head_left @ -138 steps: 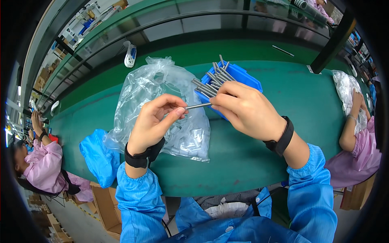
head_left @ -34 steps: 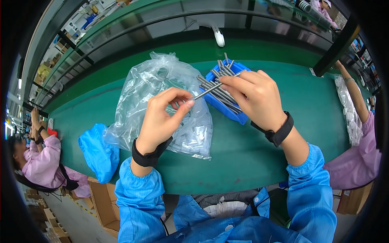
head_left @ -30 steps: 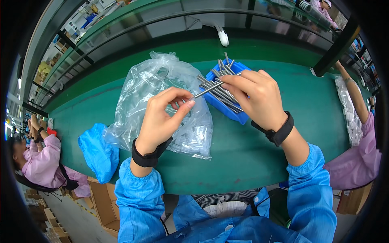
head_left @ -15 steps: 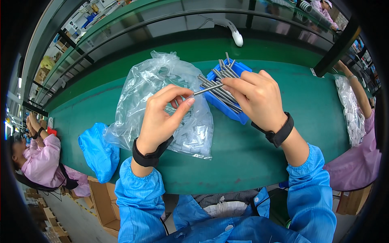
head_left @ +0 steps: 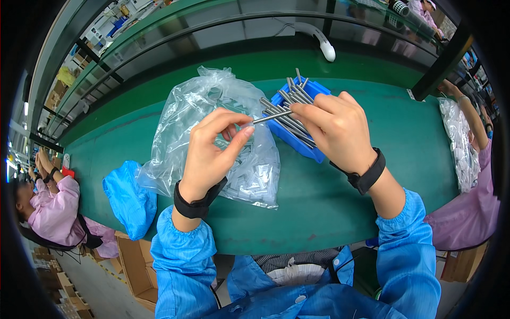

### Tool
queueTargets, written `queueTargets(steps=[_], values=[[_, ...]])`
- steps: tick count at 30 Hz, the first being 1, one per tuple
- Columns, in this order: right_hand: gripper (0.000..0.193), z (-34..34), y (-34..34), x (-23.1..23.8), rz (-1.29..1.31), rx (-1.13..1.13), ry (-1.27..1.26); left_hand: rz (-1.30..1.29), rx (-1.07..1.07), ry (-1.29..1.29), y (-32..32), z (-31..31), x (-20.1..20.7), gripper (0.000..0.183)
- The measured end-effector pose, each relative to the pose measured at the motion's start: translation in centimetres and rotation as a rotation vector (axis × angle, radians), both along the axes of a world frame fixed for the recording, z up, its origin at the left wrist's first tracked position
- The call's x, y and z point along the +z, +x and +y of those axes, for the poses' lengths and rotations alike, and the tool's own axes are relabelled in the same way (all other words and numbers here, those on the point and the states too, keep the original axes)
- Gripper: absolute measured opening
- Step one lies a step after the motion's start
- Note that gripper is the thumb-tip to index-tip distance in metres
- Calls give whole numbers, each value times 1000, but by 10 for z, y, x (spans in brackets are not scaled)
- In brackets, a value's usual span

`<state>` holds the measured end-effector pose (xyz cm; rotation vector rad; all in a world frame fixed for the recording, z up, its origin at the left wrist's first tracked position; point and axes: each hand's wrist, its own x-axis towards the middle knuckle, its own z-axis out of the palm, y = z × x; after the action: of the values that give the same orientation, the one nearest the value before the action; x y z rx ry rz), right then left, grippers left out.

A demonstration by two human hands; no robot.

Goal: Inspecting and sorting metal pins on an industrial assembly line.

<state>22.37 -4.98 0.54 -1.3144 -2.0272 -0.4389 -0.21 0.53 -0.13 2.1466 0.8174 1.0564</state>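
My left hand (head_left: 212,146) and my right hand (head_left: 340,125) are raised over the table, with a thin ribbed grey metal rod (head_left: 272,117) stretched between them. The left thumb and index finger pinch around its left end, where a tiny pale piece may sit; the fingers mostly hide it. The right fingers close on the other end. Behind the right hand, a blue bin (head_left: 317,154) holds several similar rods (head_left: 289,119), lying crosswise with ends over the rim. Beside my left hand lies a clear plastic bag (head_left: 175,119) full of small translucent pieces (head_left: 257,183).
A crumpled blue cloth-like bundle (head_left: 130,199) lies left on the green table (head_left: 319,212). A white curved object (head_left: 328,52) rests on the darker green strip behind. People in pink sit at left (head_left: 58,212) and right (head_left: 467,207). Another plastic bag (head_left: 458,149) lies far right.
The white curved object at the back has shifted to the right. My hands and the rod are almost where they were, with only slight finger movement.
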Motion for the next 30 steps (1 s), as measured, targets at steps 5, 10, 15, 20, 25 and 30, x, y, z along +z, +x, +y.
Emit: queueTargets(steps=[5, 10, 15, 20, 25, 30], values=[[11, -1, -1, 0, -22, 7, -12, -6, 19, 15, 1, 0, -1, 13], [9, -3, -1, 4, -26, 24, -21, -7, 16, 29, 1, 0, -2, 14], [10, 2, -3, 3, 73, 102, 44, -15, 18, 46, 2, -1, -2, 17], [9, -1, -5, -6, 163, 140, -64, -29, 7, 19, 2, -1, -2, 18], [8, -5, -20, -11, 291, 189, -86, -532, 8, -272, 11, -4, -11, 27], [10, -8, -26, -17, 281, 177, -45, -667, 24, -358, 18, -8, -17, 26]])
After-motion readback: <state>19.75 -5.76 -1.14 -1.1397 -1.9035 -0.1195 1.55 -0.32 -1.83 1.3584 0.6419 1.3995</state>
